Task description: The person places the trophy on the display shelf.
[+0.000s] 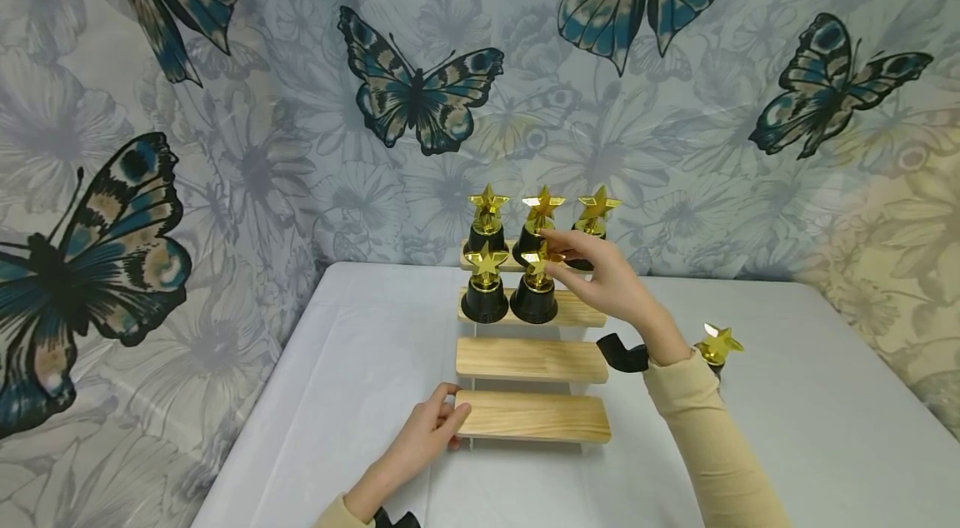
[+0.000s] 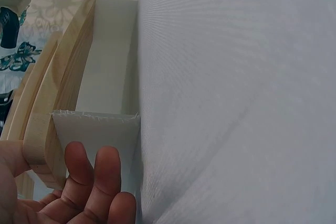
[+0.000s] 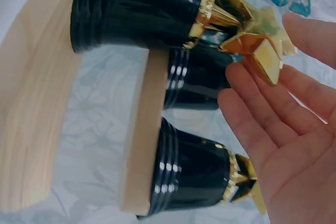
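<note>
A four-step wooden display stand [image 1: 532,418] stands on the white table. My left hand [image 1: 423,432] grips the left end of its lowest step, thumb on top and fingers curled below. My right hand [image 1: 611,282] has thumb and fingers around the gold star of a black-based star trophy [image 1: 534,309], whose base sits on the second step from the top. Left of it on that step stands another star trophy [image 1: 484,303]. Three more line the top step, including the left one [image 1: 487,216]; the right one [image 3: 194,171] shows below my fingers in the right wrist view.
A further star trophy [image 1: 717,345] stands on the table at the right, partly behind my right sleeve [image 1: 708,428]. Two wooden steps, the third one [image 1: 532,360] and the lowest, bear no trophies. Butterfly-print cloth [image 1: 420,203] hangs behind the table.
</note>
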Available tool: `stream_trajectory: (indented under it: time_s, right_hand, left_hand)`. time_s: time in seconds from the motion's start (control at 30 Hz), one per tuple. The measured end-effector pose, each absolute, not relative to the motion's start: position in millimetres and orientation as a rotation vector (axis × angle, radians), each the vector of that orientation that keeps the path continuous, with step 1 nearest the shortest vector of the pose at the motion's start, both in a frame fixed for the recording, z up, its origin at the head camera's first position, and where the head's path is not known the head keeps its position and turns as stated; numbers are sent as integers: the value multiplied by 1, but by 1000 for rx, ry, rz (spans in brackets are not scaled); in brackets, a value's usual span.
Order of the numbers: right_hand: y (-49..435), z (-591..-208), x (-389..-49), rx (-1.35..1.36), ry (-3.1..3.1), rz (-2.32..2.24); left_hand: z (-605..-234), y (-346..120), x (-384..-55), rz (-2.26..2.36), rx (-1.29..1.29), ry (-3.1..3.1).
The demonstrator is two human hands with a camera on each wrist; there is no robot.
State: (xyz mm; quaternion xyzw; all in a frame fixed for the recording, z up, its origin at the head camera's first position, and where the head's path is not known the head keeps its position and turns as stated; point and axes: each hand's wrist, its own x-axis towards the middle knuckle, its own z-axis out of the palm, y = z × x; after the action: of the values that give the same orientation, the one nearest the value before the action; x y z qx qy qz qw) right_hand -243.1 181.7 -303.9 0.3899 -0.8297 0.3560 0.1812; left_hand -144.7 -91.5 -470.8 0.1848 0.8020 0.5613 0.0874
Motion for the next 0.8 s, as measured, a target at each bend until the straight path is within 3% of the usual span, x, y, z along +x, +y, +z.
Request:
stream_trajectory:
  time_s: [0.6,0.8]
  right_hand:
    - [244,-290,-202,846,-2175,863]
    - [289,-313,-196,678,-2234,917]
  left_hand:
    - [-472,-90,-146,1636,549,2419]
    - [-474,-91,-146,1666,541,2402]
